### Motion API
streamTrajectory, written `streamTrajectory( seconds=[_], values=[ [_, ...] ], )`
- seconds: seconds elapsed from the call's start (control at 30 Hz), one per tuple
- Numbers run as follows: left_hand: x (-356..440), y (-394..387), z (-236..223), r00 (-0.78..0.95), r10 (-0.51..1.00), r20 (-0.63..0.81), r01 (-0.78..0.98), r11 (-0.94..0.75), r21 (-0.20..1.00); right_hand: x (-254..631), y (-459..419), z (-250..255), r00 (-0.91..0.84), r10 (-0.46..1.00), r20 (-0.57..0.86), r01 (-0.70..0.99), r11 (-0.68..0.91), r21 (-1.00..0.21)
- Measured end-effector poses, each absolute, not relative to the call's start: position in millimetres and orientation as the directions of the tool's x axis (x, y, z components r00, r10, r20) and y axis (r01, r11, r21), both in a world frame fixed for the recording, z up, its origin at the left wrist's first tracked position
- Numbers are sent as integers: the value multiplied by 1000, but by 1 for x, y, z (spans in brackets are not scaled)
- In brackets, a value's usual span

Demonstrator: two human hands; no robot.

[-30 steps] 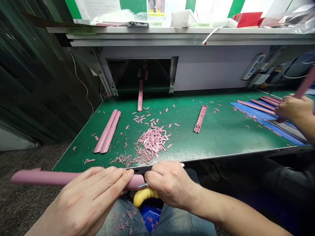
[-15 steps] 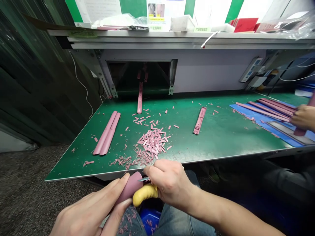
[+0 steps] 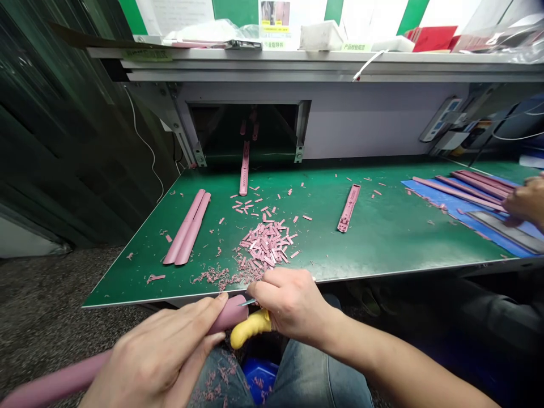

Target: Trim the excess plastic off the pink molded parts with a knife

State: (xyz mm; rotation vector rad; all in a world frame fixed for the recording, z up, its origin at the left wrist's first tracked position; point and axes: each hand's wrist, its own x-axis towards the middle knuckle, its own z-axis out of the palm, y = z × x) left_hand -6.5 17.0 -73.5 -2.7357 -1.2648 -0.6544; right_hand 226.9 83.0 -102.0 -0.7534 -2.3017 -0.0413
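Observation:
My left hand (image 3: 157,351) is closed around a long pink plastic piece (image 3: 232,313) with a smooth, rounded outside. The piece's far end sticks out past my fingertips, and its other end runs out at the lower left. In my right hand (image 3: 293,300) is a small knife (image 3: 247,303), its thin blade touching the end rim of the piece; its handle is hidden in my fist. A yellow ribbed finger cover (image 3: 251,328), apparently on my right thumb, sits just below the blade.
Pink offcuts (image 3: 268,243) and shavings heap on the green table (image 3: 382,238). Two pink pieces (image 3: 187,229) lie left, others (image 3: 349,208) further back. At right, a co-worker's hand (image 3: 529,201) is over a blue mat with more pieces. A blue bin (image 3: 260,377) stands between my knees.
The pink piece has tilted flatter, and its near end now shows at the lower left. The blade stays at its rim. The co-worker's hand no longer shows a pink piece.

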Motion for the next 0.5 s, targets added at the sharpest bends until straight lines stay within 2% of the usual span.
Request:
streamTrajectory(
  seconds=[0.07, 0.13, 0.2, 0.27, 0.3, 0.37, 0.43, 0.5],
  values=[
    [-12, 22, -69, 642, 666, 380, 706, -707, 45, 228, 83, -102, -619, 499, 607, 518, 840, -163],
    [-11, 25, -66, 647, 665, 373, 707, -707, 35, 228, 80, -104, -646, 479, 594, 498, 855, -147],
    [-7, 24, -65, 626, 690, 363, 717, -692, 78, 228, 78, -107, -667, 460, 586, 471, 870, -148],
    [-3, 20, -67, 587, 727, 356, 729, -666, 159, 230, 81, -108, -663, 462, 589, 405, 883, -236],
    [-3, 18, -70, 565, 751, 343, 732, -648, 212, 233, 85, -107, -619, 507, 601, 380, 862, -336],
    [-4, 15, -76, 496, 813, 306, 729, -581, 361, 238, 94, -105, -413, 687, 598, 344, 726, -596],
    [-5, 16, -82, 370, 899, 235, 678, -434, 594, 240, 99, -102, -152, 861, 486, 272, 509, -817],
    [2, 27, -87, 173, 979, 105, 461, -174, 870, 235, 94, -103, -72, 930, 360, 150, 367, -918]
  ],
)
